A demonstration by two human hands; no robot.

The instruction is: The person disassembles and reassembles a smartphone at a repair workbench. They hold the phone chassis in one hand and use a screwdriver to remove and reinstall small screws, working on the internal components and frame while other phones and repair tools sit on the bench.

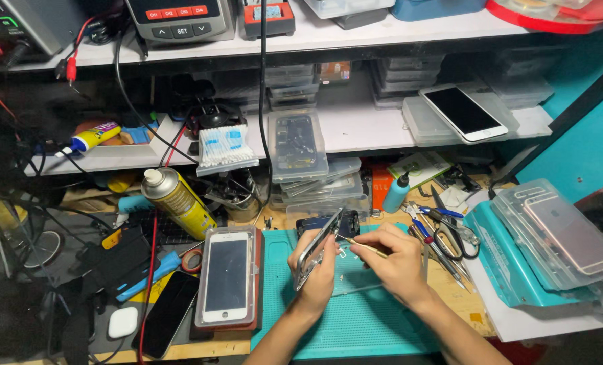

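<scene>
My left hand grips the opened phone frame on edge over the teal mat at the bench's front edge. My right hand pinches a thin tool, tip inside; I judge this mid-disassembly, needing steady, careful prying next.

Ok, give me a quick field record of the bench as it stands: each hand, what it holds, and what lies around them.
left hand: holds a phone frame tilted on edge
right hand: pinches a thin tool, tip toward the frame
work surface: teal mat
left of mat: white phone in a tray; yellow spray can
right of mat: scissors; rose-gold phone in a clear case
shelf: white phone, cotton swabs
</scene>
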